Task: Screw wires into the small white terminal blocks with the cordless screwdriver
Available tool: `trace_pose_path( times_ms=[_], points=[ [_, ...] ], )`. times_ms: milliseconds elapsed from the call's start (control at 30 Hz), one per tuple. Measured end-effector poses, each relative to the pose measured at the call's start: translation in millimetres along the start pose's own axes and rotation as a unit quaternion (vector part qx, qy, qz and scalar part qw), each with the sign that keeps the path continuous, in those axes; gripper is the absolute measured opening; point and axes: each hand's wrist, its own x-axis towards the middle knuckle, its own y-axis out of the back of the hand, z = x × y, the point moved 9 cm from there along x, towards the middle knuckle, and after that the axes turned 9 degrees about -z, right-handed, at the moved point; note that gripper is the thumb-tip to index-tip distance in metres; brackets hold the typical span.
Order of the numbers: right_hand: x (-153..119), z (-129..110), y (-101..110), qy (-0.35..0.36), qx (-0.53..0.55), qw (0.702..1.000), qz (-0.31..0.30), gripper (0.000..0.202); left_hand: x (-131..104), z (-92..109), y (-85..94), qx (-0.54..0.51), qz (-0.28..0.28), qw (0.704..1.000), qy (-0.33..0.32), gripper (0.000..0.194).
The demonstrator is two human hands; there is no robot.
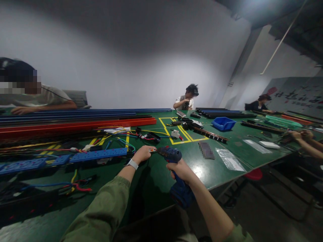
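My right hand (180, 169) is wrapped round the grip of a dark blue cordless drill (173, 154), whose tip points left. Just at that tip, my left hand (142, 154) pinches a small white and orange part (152, 150). Left of my left hand lies a long blue socket strip (98, 155) on the green table. Behind the hands are loose coloured wires and a small white switch block (175, 134).
Blue rails (101, 112) and red rails (75, 126) lie along the left back. A blue bin (223, 123), a phone-like dark slab (206, 150) and a plastic bag (229, 160) sit at the right. Several people work around the table.
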Motion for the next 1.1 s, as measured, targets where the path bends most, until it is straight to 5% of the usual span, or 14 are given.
trace_pose_path(
  times_ms=[1100],
  points=[
    [2.0,-0.6,-1.6,0.011,0.003,1.000,-0.002,0.013,1.3,1.8,-0.3,0.004,-0.001,1.000,-0.020,0.063]
  ],
)
